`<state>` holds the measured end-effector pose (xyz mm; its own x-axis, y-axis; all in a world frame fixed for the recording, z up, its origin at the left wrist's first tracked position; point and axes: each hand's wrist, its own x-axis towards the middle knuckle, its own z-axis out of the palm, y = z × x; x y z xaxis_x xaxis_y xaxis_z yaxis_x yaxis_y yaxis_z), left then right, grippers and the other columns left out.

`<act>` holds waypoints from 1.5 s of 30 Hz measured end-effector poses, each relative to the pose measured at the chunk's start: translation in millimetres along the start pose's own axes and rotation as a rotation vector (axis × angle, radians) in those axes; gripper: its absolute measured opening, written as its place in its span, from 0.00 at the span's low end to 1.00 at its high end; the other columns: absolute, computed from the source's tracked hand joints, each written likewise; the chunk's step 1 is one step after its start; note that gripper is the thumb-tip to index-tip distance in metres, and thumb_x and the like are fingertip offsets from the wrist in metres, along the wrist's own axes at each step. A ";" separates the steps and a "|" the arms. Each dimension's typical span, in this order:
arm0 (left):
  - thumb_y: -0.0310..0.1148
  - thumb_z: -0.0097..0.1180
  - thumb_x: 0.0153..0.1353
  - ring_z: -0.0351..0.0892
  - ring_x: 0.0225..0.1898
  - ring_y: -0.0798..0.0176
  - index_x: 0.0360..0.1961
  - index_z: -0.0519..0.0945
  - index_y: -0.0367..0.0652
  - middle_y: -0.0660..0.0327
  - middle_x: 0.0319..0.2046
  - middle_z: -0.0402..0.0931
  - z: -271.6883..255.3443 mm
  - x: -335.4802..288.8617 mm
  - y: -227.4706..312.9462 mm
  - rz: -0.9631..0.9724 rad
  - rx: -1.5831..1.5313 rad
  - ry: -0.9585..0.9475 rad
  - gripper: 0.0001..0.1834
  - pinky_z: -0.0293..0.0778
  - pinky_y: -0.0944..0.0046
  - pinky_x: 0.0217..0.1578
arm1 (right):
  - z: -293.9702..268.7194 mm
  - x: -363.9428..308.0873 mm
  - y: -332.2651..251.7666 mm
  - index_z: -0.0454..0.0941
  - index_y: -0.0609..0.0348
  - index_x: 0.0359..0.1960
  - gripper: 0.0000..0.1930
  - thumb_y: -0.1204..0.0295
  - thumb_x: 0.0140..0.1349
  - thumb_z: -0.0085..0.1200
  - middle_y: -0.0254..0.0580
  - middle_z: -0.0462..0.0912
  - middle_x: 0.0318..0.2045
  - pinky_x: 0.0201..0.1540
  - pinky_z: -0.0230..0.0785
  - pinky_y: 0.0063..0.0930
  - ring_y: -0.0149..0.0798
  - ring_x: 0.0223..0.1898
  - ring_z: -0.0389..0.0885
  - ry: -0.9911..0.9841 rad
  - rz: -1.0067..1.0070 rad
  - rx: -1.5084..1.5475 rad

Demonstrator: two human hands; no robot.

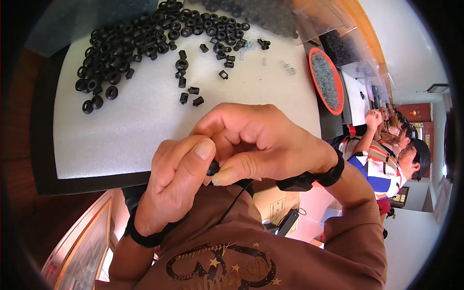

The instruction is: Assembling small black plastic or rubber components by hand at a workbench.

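Both hands meet above the near edge of the white foam sheet (116, 150). Between their fingertips is a small black plastic part (212, 168), mostly covered by the fingers. My left hand (176, 181) pinches it from the left, thumb on top. From the right, my right hand (270, 145) closes on the same part with thumb and curled fingers. Beyond the hands lie loose black plugs with narrow stems (193, 90). Farther off is a heap of round black hollow caps (116, 62). A few thin metal springs (289, 67) lie on the sheet to the right.
An orange-red bowl (341, 96) full of small metal springs stands at the right. Clear plastic bins (333, 19) of dark parts line the far side. Co-workers (411, 154) sit along the table to the right. A cardboard box (275, 205) is below the table edge.
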<state>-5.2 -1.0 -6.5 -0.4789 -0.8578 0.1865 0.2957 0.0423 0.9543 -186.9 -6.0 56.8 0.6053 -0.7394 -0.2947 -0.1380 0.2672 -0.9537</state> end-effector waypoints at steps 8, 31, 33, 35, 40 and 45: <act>0.43 0.46 0.65 0.64 0.26 0.70 0.24 0.73 0.35 0.62 0.25 0.70 1.4 6.2 13.3 -0.329 -0.107 0.010 0.21 0.63 0.68 0.28 | 4.3 4.8 13.4 0.68 0.68 0.41 0.13 0.73 0.61 0.56 0.38 0.76 0.26 0.30 0.66 0.20 0.25 0.28 0.74 0.118 -0.105 -0.014; 0.49 0.40 0.70 0.57 0.16 0.76 0.25 0.70 0.37 0.68 0.15 0.63 -5.0 0.5 -15.4 -0.063 -0.227 -0.049 0.25 0.56 0.73 0.18 | -1.4 -35.2 -43.1 0.74 0.65 0.41 0.11 0.72 0.60 0.55 0.45 0.75 0.29 0.26 0.66 0.28 0.38 0.24 0.75 0.573 -0.474 -1.156; 0.46 0.41 0.70 0.57 0.17 0.77 0.25 0.70 0.37 0.68 0.15 0.63 -3.4 -0.1 -12.0 -0.068 -0.215 -0.061 0.24 0.56 0.73 0.18 | -13.1 -43.1 -55.1 0.75 0.66 0.41 0.10 0.72 0.62 0.53 0.35 0.76 0.24 0.23 0.62 0.18 0.24 0.21 0.71 0.780 -0.383 -1.095; 0.40 0.43 0.70 0.57 0.17 0.77 0.25 0.70 0.37 0.68 0.15 0.63 -1.6 0.5 -9.6 -0.088 -0.227 -0.063 0.19 0.56 0.73 0.18 | -39.1 -36.8 -69.4 0.76 0.66 0.43 0.12 0.69 0.64 0.52 0.28 0.73 0.21 0.20 0.56 0.13 0.18 0.18 0.65 0.937 -0.444 -1.038; 0.39 0.43 0.70 0.59 0.16 0.77 0.24 0.70 0.37 0.67 0.15 0.64 1.9 0.7 -6.9 -0.046 -0.088 -0.084 0.19 0.57 0.72 0.18 | -117.0 -16.5 -105.4 0.75 0.67 0.44 0.13 0.69 0.65 0.50 0.31 0.76 0.25 0.22 0.60 0.15 0.21 0.21 0.70 1.016 -0.372 -0.838; 0.38 0.43 0.70 0.59 0.15 0.77 0.23 0.70 0.37 0.67 0.15 0.64 0.3 1.2 -4.5 -0.087 -0.048 -0.071 0.19 0.58 0.72 0.17 | -108.7 0.9 -115.2 0.62 0.72 0.60 0.23 0.71 0.67 0.47 0.46 0.77 0.42 0.31 0.71 0.19 0.31 0.35 0.79 1.060 -0.265 -0.826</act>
<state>-7.3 -2.1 -10.6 -0.5612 -0.8187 0.1215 0.2891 -0.0563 0.9556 -255.7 -104.6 159.9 -0.1466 -0.9242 0.3525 -0.7624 -0.1215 -0.6356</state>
